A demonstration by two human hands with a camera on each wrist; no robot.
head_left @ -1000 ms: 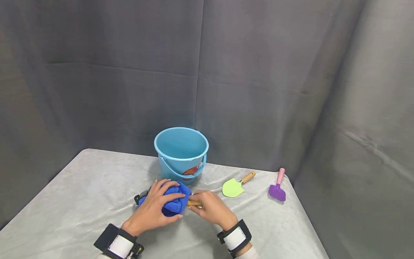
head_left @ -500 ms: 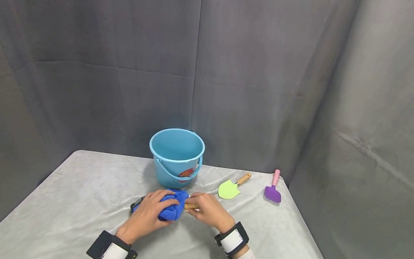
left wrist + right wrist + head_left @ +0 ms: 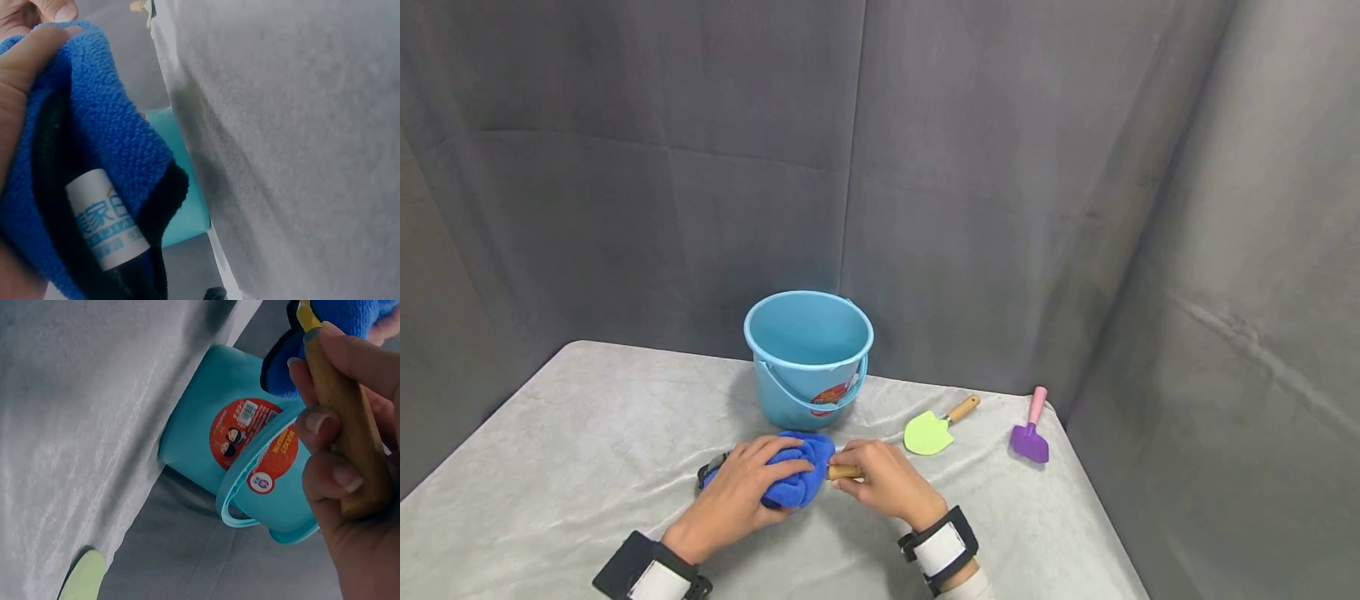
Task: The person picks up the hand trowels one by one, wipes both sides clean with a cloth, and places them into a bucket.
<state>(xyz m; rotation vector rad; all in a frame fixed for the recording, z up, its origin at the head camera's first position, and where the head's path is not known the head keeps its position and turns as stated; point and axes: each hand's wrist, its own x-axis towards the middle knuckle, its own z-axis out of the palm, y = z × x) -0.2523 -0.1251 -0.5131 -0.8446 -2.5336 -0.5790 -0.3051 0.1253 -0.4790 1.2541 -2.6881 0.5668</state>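
Observation:
My left hand (image 3: 730,500) grips a bunched blue towel (image 3: 801,475) over the table, fingers spread over its top. Dark edging and a white tag (image 3: 106,219) show on the towel in the left wrist view. From the towel's right side comes a wooden-handled tool (image 3: 344,419) with a yellow neck; its head is hidden by the cloth. My right hand (image 3: 887,483) holds this handle, fingers curled round it and thumb along it near the neck. Both hands are close together, just in front of the blue bucket.
The light blue bucket (image 3: 775,408) stands upright behind the hands, its carrying handle hanging down in front. To its right lie a lime-green trowel (image 3: 927,433) with a wooden handle and a purple toy shovel (image 3: 1030,443) with a pink handle. Grey curtains (image 3: 700,208) border the table.
The whole view has shifted slightly. My left hand and the towel have drawn a little left of the bucket, while the right hand keeps its hold on the wooden handle.

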